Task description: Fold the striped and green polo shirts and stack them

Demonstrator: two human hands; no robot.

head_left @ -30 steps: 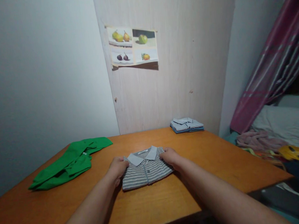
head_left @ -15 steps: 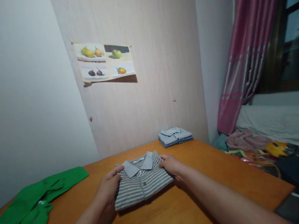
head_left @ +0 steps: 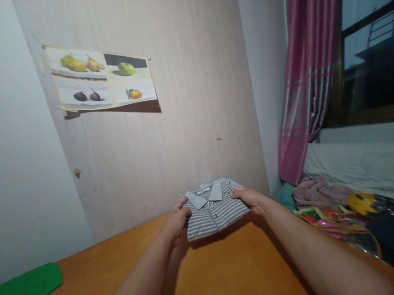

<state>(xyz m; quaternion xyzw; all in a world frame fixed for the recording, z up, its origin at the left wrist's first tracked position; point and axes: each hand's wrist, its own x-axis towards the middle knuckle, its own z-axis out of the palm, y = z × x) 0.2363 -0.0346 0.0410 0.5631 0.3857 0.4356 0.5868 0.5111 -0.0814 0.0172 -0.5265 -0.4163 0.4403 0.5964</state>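
Shirt (head_left: 214, 217), gripped by left hand (head_left: 178, 220) at nine o'clock and right hand (head_left: 251, 198) at two, might unfold if either slips; underside support is unclear.

Around the striped shirt (head_left: 204, 222), bare tabletop (head_left: 225, 279) gives passage at 6 o'clock, between the forearms. More open wood lies between 8 and 9 o'clock, ending at the green garment (head_left: 28, 287). The left hand (head_left: 178, 220) blocks 9 o'clock, the right hand (head_left: 252, 200) and forearm 3 to 4; the wall panel (head_left: 182, 121) closes off 12.
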